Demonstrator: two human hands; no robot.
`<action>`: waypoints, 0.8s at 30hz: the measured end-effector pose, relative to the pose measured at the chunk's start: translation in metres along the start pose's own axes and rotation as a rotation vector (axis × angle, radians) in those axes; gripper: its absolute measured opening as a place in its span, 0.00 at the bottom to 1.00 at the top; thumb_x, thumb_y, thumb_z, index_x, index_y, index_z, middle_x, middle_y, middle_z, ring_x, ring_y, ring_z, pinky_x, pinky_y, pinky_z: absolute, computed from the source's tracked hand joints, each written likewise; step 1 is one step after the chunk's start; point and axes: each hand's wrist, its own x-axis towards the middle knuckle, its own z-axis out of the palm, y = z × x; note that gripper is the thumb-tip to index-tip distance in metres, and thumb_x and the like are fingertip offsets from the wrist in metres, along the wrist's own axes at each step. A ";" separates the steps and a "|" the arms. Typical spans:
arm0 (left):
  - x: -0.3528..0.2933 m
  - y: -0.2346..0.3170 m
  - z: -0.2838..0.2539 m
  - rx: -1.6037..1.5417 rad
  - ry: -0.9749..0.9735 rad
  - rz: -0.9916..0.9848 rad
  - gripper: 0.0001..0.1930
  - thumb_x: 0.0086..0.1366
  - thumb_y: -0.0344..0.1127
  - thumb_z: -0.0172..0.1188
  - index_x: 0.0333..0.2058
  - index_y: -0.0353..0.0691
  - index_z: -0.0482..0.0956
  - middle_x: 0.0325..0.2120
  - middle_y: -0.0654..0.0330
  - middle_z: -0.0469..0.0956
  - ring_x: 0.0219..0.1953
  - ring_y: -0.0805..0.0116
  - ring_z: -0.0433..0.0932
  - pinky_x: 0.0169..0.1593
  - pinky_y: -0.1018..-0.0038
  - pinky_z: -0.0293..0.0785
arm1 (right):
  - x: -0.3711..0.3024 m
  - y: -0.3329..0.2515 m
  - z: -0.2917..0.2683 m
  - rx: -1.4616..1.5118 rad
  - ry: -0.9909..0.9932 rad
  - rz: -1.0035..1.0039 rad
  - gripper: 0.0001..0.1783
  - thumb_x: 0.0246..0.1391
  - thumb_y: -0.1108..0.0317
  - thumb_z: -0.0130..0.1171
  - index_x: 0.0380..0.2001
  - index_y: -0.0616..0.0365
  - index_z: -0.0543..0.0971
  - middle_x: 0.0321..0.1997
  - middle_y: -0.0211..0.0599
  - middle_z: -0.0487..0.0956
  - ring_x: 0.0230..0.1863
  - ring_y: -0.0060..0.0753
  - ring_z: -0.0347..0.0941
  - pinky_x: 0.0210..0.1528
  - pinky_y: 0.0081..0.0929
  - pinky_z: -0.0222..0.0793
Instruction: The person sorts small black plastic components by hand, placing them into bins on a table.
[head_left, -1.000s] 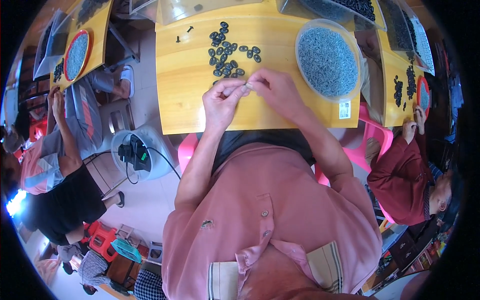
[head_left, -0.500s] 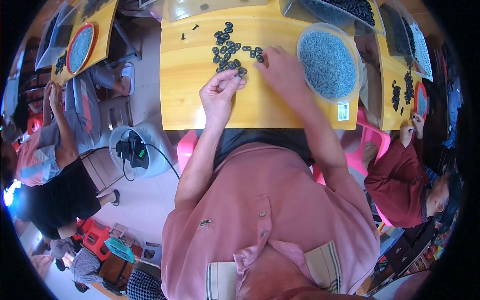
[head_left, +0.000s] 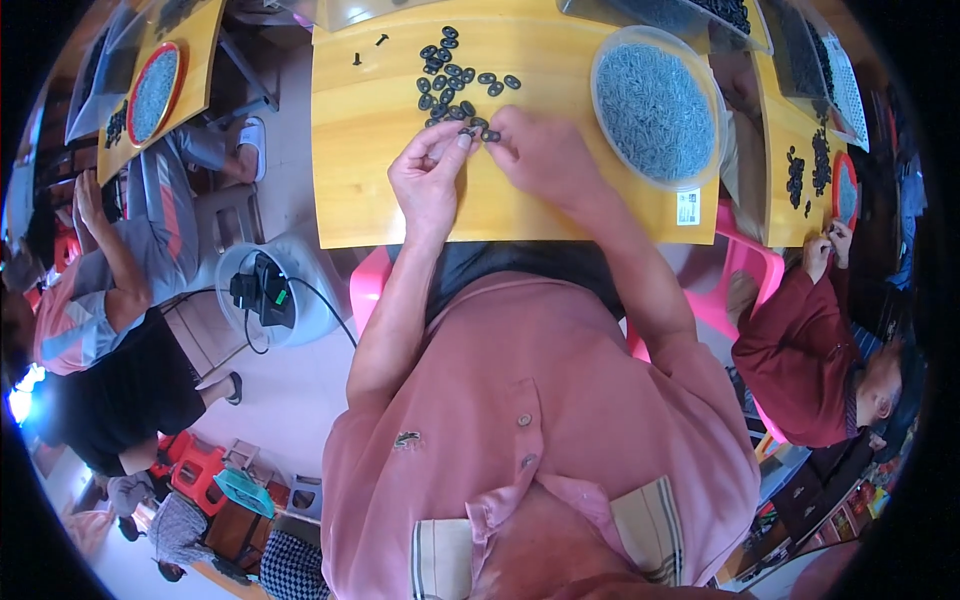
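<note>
Near the middle of the yellow table (head_left: pixel 390 195), both hands meet, fingers bent and tips close together. Between thumb and fingertips the left hand (head_left: pixel 425 175) pinches a small dark piece (head_left: pixel 466 131), mostly covered, so its full shape cannot be told. Right beside it, the right hand (head_left: pixel 548 155) has its thumb and finger closed on an oval piece (head_left: pixel 491 136): black, smooth, rounded at the ends, with two paler spots on its face. More black ovals (head_left: pixel 454 71) of the same look lie loosely bunched beyond the fingers, some touching, each faintly shiny. Bluish-grey screws (head_left: pixel 655 110) fill a round clear tub (head_left: pixel 719 125) to the right.
</note>
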 end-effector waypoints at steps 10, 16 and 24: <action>-0.001 0.001 -0.003 -0.036 -0.056 -0.037 0.08 0.62 0.19 0.59 0.41 0.29 0.78 0.36 0.53 0.82 0.38 0.67 0.83 0.46 0.75 0.79 | -0.006 0.000 0.001 0.423 0.004 0.154 0.11 0.51 0.75 0.59 0.40 0.61 0.76 0.29 0.41 0.81 0.29 0.29 0.78 0.34 0.24 0.73; -0.005 0.001 0.000 -0.022 -0.067 -0.057 0.08 0.62 0.20 0.59 0.41 0.29 0.78 0.35 0.53 0.82 0.37 0.66 0.83 0.45 0.75 0.79 | -0.011 0.011 0.005 0.817 -0.026 0.343 0.12 0.53 0.79 0.56 0.42 0.66 0.76 0.34 0.34 0.80 0.35 0.21 0.77 0.40 0.19 0.72; -0.008 0.008 0.013 0.121 0.022 -0.241 0.08 0.63 0.20 0.57 0.41 0.28 0.78 0.33 0.52 0.81 0.32 0.68 0.82 0.40 0.76 0.80 | -0.018 0.034 0.002 0.895 -0.038 0.338 0.13 0.54 0.80 0.55 0.43 0.66 0.78 0.36 0.33 0.80 0.35 0.20 0.75 0.41 0.18 0.72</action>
